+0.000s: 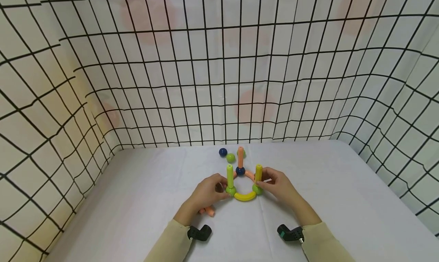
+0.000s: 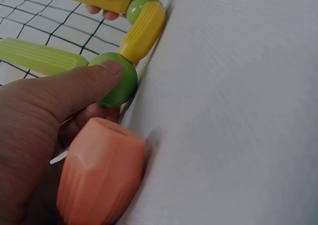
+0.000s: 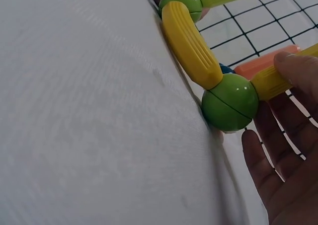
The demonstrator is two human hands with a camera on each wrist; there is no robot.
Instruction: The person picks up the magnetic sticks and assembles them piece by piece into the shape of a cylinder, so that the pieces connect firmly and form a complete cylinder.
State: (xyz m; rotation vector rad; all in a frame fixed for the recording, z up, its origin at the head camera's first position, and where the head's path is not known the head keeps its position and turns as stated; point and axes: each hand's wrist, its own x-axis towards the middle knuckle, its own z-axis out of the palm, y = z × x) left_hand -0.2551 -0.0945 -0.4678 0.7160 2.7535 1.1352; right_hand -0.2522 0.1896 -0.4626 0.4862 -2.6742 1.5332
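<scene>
A ring of toy building rods and balls stands on the table. My left hand (image 1: 207,192) pinches the green ball (image 2: 124,83) at the ring's left corner, thumb on its near face. From that ball rises a light green rod (image 1: 230,176). My right hand (image 1: 280,184) pinches the upright yellow rod (image 3: 271,82), just above the right green ball (image 3: 229,103). A curved yellow rod (image 1: 245,197) joins both green balls at the front. At the back, a navy ball (image 1: 240,171) carries an upright orange rod (image 1: 241,157); curved orange rods (image 1: 250,174) run from it towards the sides.
Loose orange pieces (image 1: 210,211) lie beside my left wrist; one looms close in the left wrist view. Behind the ring are a loose navy ball (image 1: 223,152) and green balls (image 1: 231,157). A black wire grid (image 1: 223,83) encloses the white table (image 1: 137,216) at the back and sides.
</scene>
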